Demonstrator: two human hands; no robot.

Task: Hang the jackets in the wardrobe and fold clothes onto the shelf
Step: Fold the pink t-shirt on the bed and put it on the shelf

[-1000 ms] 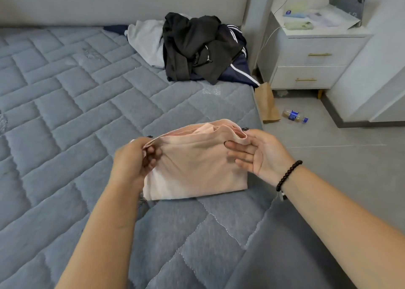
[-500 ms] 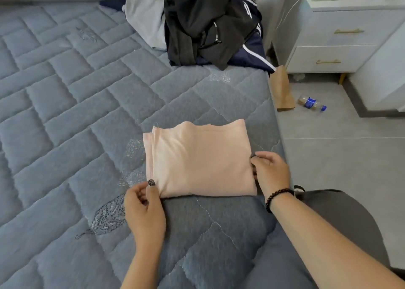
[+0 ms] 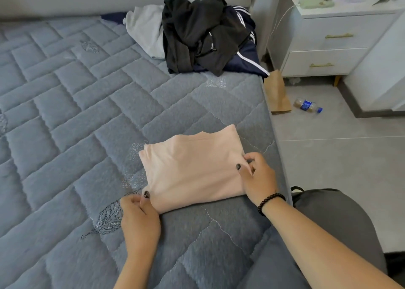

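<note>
I judge pink top [image 3: 192,168] folded, not yet shelved. Left hand [image 3: 140,220] pinches near corner, right hand [image 3: 258,177] pinches right edge. Clothes pile [image 3: 203,34] well beyond fingers, untouched.

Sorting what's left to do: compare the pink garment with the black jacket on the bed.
The pink garment is folded into a flat rectangle; the black jacket lies crumpled in a heap. The pink garment sits near the bed's front edge, pinched by the left hand and right hand; the black jacket lies untouched by the headboard, on other clothes. Both rest on the grey quilted mattress.
</note>
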